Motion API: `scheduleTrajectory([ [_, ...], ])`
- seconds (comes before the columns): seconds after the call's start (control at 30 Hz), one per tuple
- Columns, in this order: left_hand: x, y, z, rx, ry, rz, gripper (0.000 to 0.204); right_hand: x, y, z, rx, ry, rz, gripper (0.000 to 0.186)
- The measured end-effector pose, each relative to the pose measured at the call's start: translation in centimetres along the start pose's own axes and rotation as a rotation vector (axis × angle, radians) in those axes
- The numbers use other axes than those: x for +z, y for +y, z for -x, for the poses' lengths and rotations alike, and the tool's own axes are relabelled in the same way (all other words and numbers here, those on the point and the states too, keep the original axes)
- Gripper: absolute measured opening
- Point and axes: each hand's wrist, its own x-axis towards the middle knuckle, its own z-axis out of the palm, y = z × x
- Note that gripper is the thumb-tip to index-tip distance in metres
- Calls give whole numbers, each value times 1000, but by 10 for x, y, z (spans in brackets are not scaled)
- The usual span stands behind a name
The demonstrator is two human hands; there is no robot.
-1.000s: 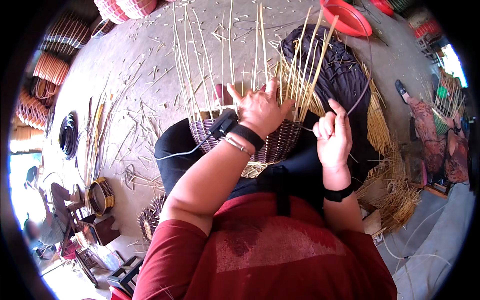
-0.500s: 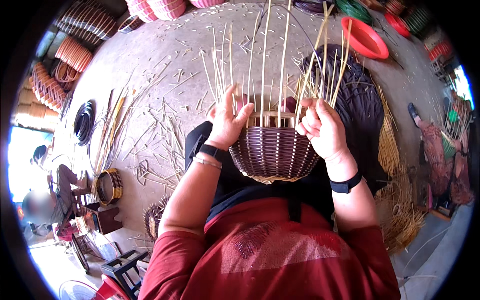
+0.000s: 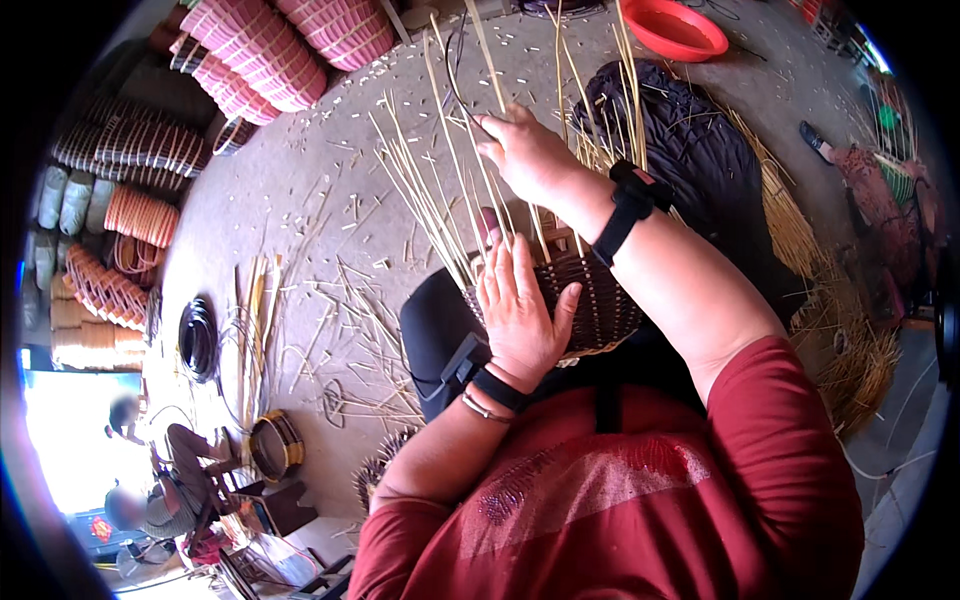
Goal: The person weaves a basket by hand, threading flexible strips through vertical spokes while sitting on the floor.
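A half-woven dark brown basket [image 3: 595, 305] sits on my lap, with tall pale stakes [image 3: 446, 150] standing up from its rim. My left hand [image 3: 515, 310] lies on the basket's left side, fingers outstretched over the weave and the bases of the stakes. My right hand [image 3: 525, 155] is raised among the stakes, fingers closed around a thin dark strand [image 3: 455, 95] that arcs upward. My right forearm hides part of the basket.
Stacked baskets [image 3: 250, 55] line the back left. A red basin [image 3: 675, 25], a dark cloth heap [image 3: 660, 120] and straw bundles [image 3: 775, 210] lie beyond and right. A black coil [image 3: 198, 338] and scattered cuttings are at left. Seated people [image 3: 180, 480] are at both sides.
My right hand has risen and moved left, up the dark strand. My left hand has moved onto the basket's front-left, fingers stretched out. The view has shifted.
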Motion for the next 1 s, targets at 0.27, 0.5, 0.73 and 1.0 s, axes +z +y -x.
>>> scheduleTrajectory([
  [0.27,-5,0,-6,-9,93,-79,70,-77,40,122,164,145,-1323,48],
  [0.5,8,41,-31,148,-49,-90,71,-45,65,76,138,304,-912,29],
  [0.73,-1,38,-35,95,-127,-112,63,-30,72,50,71,299,-655,74],
  [1.0,21,64,-62,328,-111,28,69,-36,153,179,581,322,-1762,22],
])
